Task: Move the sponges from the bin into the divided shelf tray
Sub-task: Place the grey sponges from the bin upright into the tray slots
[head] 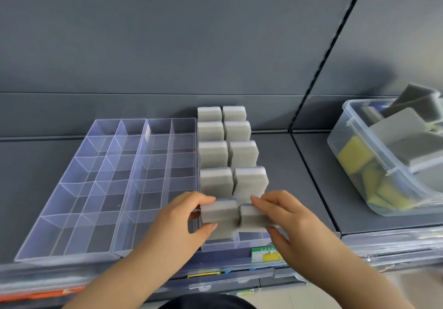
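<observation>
A clear divided tray (236, 242) on the dark shelf holds several grey sponges (213, 155) standing upright in two columns. At its front row, my left hand (184, 217) grips a grey sponge (219, 215) in the left compartment. My right hand (285, 215) grips another grey sponge (254, 217) in the right compartment beside it. A clear bin (359, 145) at the right holds more grey and yellow sponges (354, 156).
Two more clear divided trays (79, 188) (155, 184) lie to the left of the filled one, their compartments bare. A green and yellow price label (265, 254) sits on the shelf's front edge. A vertical shelf post (318, 69) rises between the tray and the bin.
</observation>
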A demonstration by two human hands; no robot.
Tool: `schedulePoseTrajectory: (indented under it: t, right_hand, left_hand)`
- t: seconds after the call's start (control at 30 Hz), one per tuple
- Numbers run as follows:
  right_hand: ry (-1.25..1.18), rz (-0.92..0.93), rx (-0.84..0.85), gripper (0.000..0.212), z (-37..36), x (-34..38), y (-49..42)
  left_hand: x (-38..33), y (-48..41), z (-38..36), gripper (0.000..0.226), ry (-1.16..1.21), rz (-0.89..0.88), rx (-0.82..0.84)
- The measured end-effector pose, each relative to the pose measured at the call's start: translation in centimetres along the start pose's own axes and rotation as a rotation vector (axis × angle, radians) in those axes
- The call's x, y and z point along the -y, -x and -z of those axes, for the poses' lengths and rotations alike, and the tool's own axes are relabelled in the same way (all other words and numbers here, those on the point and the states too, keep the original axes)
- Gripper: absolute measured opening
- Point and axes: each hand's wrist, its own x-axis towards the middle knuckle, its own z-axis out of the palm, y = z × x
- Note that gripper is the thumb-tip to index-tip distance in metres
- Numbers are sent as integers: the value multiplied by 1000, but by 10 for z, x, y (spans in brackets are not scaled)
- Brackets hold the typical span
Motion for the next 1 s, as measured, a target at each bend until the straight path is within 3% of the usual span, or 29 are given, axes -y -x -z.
schedulePoseTrajectory:
  t: [0.47,0.63,0.73,0.87,1.0]
  right_hand:
    - [40,-114,-35,53,-10,5,-6]
    - [52,-155,-23,75,-12,16,1]
    - [110,-178,-71,85,-15,24,9]
    - [98,-235,-179,74,-13,24,27]
    - [105,-320,-232,68,4,10,60]
  left_hand:
    - [-4,1,9,41,-72,-21,102]
    - [-2,-5,16,43,-200,-140,174]
    - [-8,-8,20,46,-397,-323,104]
    - [-24,-17,8,39,-490,-636,-10]
    - [-54,-21,-20,38,-528,-792,-63]
